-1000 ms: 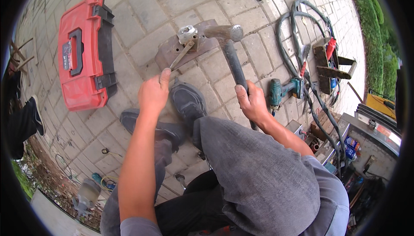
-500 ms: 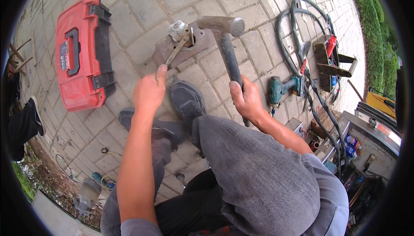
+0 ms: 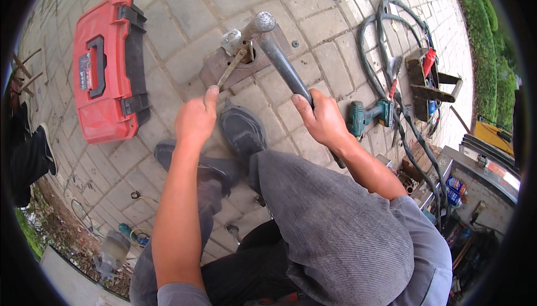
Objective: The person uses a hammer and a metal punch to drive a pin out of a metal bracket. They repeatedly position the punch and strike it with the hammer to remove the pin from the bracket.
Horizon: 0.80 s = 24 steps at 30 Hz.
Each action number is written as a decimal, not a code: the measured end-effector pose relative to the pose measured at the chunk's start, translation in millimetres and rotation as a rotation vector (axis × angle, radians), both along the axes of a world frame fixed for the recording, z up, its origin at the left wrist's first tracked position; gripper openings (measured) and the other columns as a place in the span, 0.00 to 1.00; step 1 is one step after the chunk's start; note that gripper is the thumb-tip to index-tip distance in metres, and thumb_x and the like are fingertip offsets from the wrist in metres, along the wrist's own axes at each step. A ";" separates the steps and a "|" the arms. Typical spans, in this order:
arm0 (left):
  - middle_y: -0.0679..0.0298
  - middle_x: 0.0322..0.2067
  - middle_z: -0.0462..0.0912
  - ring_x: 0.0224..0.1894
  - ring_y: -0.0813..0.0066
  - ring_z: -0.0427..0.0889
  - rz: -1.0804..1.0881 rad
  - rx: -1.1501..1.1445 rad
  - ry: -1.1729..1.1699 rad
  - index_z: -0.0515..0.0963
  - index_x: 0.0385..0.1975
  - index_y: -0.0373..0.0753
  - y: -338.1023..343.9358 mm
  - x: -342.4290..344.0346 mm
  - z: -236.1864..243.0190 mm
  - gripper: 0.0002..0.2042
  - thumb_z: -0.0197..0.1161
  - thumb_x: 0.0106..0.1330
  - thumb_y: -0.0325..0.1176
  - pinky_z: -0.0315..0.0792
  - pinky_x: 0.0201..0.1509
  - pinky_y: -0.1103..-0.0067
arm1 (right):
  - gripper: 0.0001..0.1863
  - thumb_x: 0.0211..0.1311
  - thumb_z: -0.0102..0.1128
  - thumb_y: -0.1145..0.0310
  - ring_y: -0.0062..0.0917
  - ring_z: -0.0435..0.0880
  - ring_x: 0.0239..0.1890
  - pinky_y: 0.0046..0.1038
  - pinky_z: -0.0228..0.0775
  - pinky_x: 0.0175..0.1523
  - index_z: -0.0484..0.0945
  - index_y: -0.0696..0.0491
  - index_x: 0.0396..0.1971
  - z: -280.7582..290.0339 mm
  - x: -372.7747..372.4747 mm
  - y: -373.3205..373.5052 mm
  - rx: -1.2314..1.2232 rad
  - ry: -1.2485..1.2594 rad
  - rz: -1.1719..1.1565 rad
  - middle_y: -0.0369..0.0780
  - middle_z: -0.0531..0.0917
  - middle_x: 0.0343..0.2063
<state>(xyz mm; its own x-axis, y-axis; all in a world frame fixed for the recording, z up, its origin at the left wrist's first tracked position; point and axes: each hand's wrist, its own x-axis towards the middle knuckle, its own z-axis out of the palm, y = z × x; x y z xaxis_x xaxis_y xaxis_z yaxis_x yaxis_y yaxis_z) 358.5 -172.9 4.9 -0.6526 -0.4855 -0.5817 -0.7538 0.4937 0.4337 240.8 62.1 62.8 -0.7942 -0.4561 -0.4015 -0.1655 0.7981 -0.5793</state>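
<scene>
My left hand (image 3: pixel 196 117) is closed round the near end of a flat metal bar (image 3: pixel 229 72), thumb on top. The bar's far end meets a rusty metal part (image 3: pixel 210 67) lying on the paving. A silver-grey metal piece (image 3: pixel 230 41) with holes sits at that part's far left edge. My right hand (image 3: pixel 324 120) grips a hammer (image 3: pixel 284 65) by its dark handle. The hammer's steel head is over the rusty part, beside the bar's far end; whether they touch is hard to tell. The head hides some of the part.
On the left lies a red and black toolbox (image 3: pixel 106 71). To the right are a teal cordless drill (image 3: pixel 366 117), a looped dark hose (image 3: pixel 366 54) and an open tool carrier (image 3: pixel 418 79). My shoes (image 3: pixel 243 130) stand close to the part. Another person's leg (image 3: pixel 31 166) shows far left.
The hammer head has swung leftward from the part's right side to the bar's far end, and my right hand has shifted slightly right. My left hand stays nearly in place on the bar.
</scene>
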 end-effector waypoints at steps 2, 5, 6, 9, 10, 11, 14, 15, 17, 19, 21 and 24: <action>0.43 0.28 0.80 0.37 0.40 0.78 -0.003 0.001 0.004 0.80 0.26 0.32 0.3 1.6 -1.0 0.38 0.34 0.67 0.65 0.71 0.40 0.58 | 0.29 0.64 0.54 0.47 0.45 0.76 0.18 0.41 0.65 0.27 0.72 0.63 0.24 0.9 -2.0 0.4 0.044 -0.019 0.011 0.53 0.73 0.14; 0.42 0.27 0.79 0.36 0.40 0.78 0.012 0.005 0.039 0.80 0.24 0.31 2.0 1.4 -1.3 0.39 0.34 0.67 0.65 0.70 0.40 0.57 | 0.29 0.64 0.54 0.46 0.42 0.75 0.18 0.39 0.65 0.26 0.72 0.63 0.25 7.7 -3.9 -1.9 0.038 -0.038 -0.006 0.51 0.73 0.13; 0.42 0.27 0.79 0.35 0.40 0.78 0.012 0.012 0.038 0.80 0.24 0.31 1.8 1.7 -2.5 0.39 0.34 0.67 0.65 0.70 0.40 0.57 | 0.28 0.64 0.54 0.46 0.40 0.74 0.17 0.39 0.65 0.26 0.72 0.63 0.25 8.8 -3.1 -0.9 0.017 -0.038 -0.013 0.50 0.72 0.13; 0.41 0.26 0.79 0.35 0.39 0.78 0.007 0.013 0.056 0.79 0.23 0.31 1.2 2.6 -5.3 0.39 0.34 0.67 0.65 0.70 0.39 0.57 | 0.27 0.64 0.54 0.47 0.35 0.72 0.17 0.36 0.64 0.25 0.71 0.62 0.26 9.5 0.1 1.9 -0.172 -0.040 -0.071 0.48 0.71 0.13; 0.41 0.26 0.79 0.35 0.39 0.78 0.006 0.010 0.065 0.79 0.23 0.31 1.0 2.9 -6.2 0.40 0.33 0.67 0.65 0.70 0.39 0.57 | 0.27 0.64 0.54 0.47 0.34 0.71 0.17 0.36 0.64 0.25 0.71 0.62 0.27 9.6 1.4 2.4 -0.256 -0.042 -0.096 0.47 0.71 0.13; 0.41 0.26 0.79 0.35 0.39 0.77 0.006 0.014 0.069 0.79 0.23 0.31 0.3 3.4 -7.2 0.40 0.34 0.67 0.65 0.70 0.39 0.57 | 0.25 0.64 0.54 0.49 0.32 0.70 0.17 0.34 0.63 0.25 0.71 0.61 0.27 12.0 2.9 1.6 -0.340 -0.013 -0.100 0.46 0.71 0.13; 0.42 0.27 0.79 0.35 0.39 0.77 0.014 0.028 0.073 0.79 0.23 0.31 -0.2 3.0 -4.9 0.39 0.34 0.67 0.65 0.70 0.39 0.58 | 0.24 0.64 0.55 0.50 0.35 0.72 0.17 0.36 0.64 0.25 0.71 0.61 0.27 4.3 3.0 7.7 -0.381 0.071 -0.034 0.47 0.71 0.13; 0.42 0.27 0.79 0.35 0.40 0.77 0.023 0.036 0.067 0.79 0.22 0.31 0.9 2.5 -2.1 0.39 0.34 0.67 0.65 0.70 0.39 0.58 | 0.24 0.63 0.56 0.51 0.38 0.73 0.17 0.37 0.64 0.25 0.71 0.61 0.26 2.3 3.4 6.4 -0.277 0.115 -0.018 0.49 0.72 0.14; 0.42 0.26 0.79 0.35 0.40 0.77 0.027 0.059 0.037 0.79 0.22 0.31 0.4 -1.1 1.2 0.39 0.34 0.67 0.65 0.70 0.39 0.58 | 0.25 0.64 0.54 0.50 0.40 0.73 0.16 0.38 0.64 0.25 0.71 0.62 0.26 -1.8 -1.6 2.2 -0.014 0.055 0.010 0.50 0.72 0.13; 0.43 0.26 0.79 0.34 0.41 0.77 0.025 0.093 -0.027 0.78 0.22 0.31 -0.3 -2.1 2.2 0.39 0.35 0.67 0.65 0.70 0.38 0.58 | 0.26 0.65 0.53 0.49 0.36 0.73 0.16 0.38 0.64 0.24 0.70 0.62 0.26 0.2 -5.6 0.9 -0.014 -0.002 -0.008 0.49 0.71 0.12; 0.43 0.26 0.79 0.33 0.41 0.77 0.046 0.081 0.008 0.78 0.21 0.31 2.6 0.4 2.8 0.39 0.34 0.67 0.65 0.70 0.37 0.59 | 0.27 0.66 0.52 0.48 0.33 0.73 0.16 0.37 0.64 0.24 0.70 0.62 0.25 15.1 -7.7 -1.3 -0.080 -0.034 -0.042 0.48 0.70 0.12; 0.43 0.25 0.79 0.33 0.41 0.77 0.052 0.085 0.044 0.78 0.21 0.31 0.4 2.9 -2.5 0.39 0.35 0.67 0.65 0.70 0.37 0.58 | 0.28 0.67 0.47 0.45 0.18 0.71 0.16 0.24 0.61 0.20 0.70 0.58 0.24 44.0 -7.7 -7.6 -0.599 0.028 -0.073 0.37 0.72 0.13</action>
<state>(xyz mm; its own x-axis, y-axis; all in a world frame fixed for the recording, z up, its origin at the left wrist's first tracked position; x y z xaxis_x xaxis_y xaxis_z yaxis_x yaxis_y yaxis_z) 361.4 -172.4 2.4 -0.6535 -0.4698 -0.5934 -0.7568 0.4145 0.5053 233.1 54.5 106.7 -0.8386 -0.5403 -0.0697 -0.1445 0.3440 -0.9278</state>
